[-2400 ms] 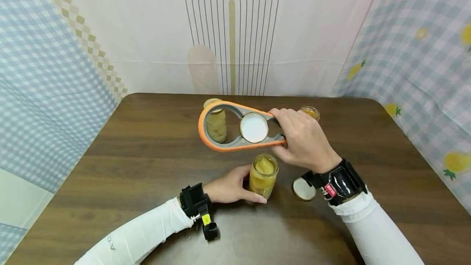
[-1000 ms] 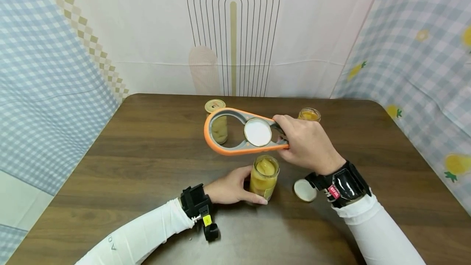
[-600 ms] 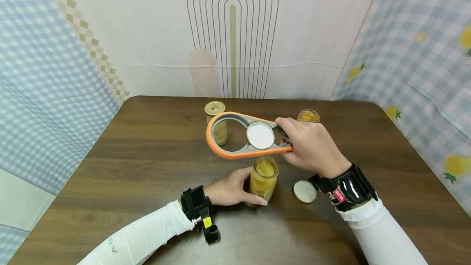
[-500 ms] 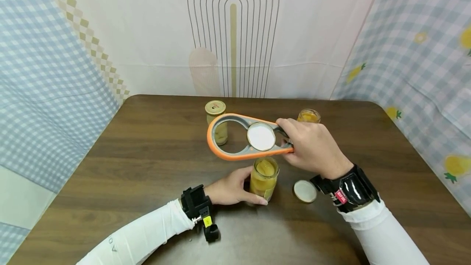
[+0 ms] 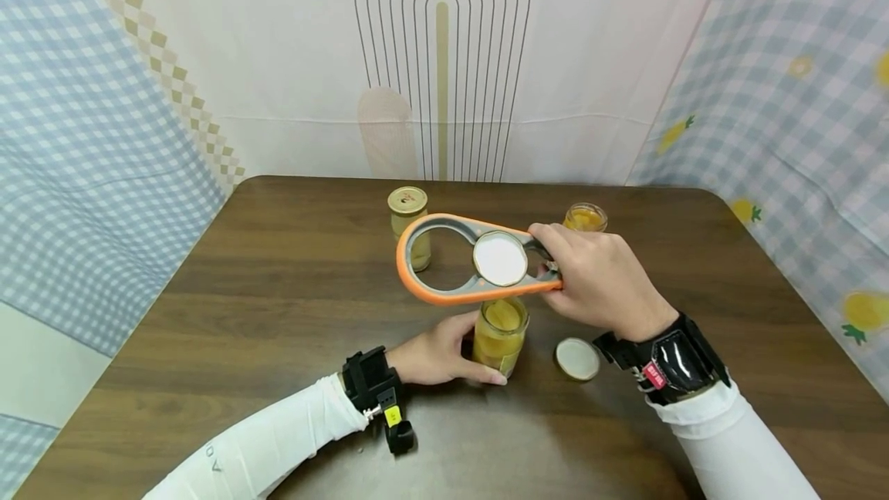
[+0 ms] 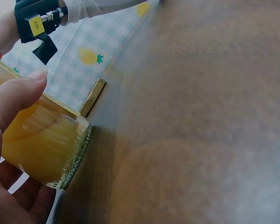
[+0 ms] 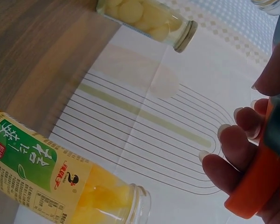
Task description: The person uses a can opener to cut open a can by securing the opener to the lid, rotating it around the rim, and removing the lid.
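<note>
My left hand [image 5: 441, 353] grips an open glass jar [image 5: 501, 342] of yellow fruit, which stands upright on the table; the left wrist view shows the thumb and fingers around its side. My right hand [image 5: 604, 276] holds the handles of an orange and grey jar opener [image 5: 461, 298] above and behind that jar. A round lid [image 5: 500, 258], its white underside up, sits in the smaller opening of the opener. In the right wrist view the fingers curl at the orange handle [image 7: 254, 186]. A second lid [image 5: 577, 359] lies white side up beside the jar.
A jar with a gold lid [image 5: 407, 201] holds pale fruit at the back, partly hidden by the opener. Behind my right hand stands an open jar [image 5: 586, 217] of orange-yellow fruit; its green and cream label [image 7: 42, 168] shows in the right wrist view. Patterned cloths hang around the table.
My right hand has drifted slightly right and toward me with the opener and its lid, uncovering more of the gold-lidded jar. The left hand and its jar have stayed in place.
</note>
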Available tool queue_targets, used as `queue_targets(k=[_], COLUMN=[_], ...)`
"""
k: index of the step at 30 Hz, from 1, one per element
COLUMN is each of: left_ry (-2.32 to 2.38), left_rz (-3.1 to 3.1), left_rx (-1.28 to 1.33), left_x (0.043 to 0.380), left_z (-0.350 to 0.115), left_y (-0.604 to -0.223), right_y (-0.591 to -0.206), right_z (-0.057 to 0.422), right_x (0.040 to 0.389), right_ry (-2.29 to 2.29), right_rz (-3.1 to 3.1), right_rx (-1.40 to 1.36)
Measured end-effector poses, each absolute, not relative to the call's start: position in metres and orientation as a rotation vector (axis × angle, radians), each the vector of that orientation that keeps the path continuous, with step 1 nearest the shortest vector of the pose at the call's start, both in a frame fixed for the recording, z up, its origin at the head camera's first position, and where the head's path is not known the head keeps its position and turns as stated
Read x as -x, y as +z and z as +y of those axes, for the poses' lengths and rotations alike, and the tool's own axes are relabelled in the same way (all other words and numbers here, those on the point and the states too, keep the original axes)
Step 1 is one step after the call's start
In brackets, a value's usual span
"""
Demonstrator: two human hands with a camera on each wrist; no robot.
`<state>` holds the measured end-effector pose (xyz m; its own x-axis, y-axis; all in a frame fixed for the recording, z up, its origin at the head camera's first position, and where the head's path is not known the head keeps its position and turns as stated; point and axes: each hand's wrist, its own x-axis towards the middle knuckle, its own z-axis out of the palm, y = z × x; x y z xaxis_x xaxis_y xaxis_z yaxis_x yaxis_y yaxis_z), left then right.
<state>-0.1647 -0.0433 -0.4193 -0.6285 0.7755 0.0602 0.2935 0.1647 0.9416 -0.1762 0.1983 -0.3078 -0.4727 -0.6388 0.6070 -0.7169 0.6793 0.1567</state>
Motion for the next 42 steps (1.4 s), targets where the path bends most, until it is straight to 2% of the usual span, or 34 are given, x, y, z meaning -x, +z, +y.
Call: queue_targets(k=[14,25,42], left_ry=[1.476,1.569,1.442], left_rz=[2.08,2.065,2.215], left_rx=[-1.139,-1.148,-1.125], left_x=[0.171,0.178,0.179], left_z=[-0.042,-0.042,-0.042], left_y=[-0.422,-0.42,-0.42], right_y=[-0.308,-0.304,-0.307], right_z=[0.206,0.208,0.204], right_x=[0.17,0.164,0.161], right_ry=[0.16,0.181,0.178], right_rz=[-2.249,-2.242,-2.211], right_rx=[-1.045,-1.057,-1.085])
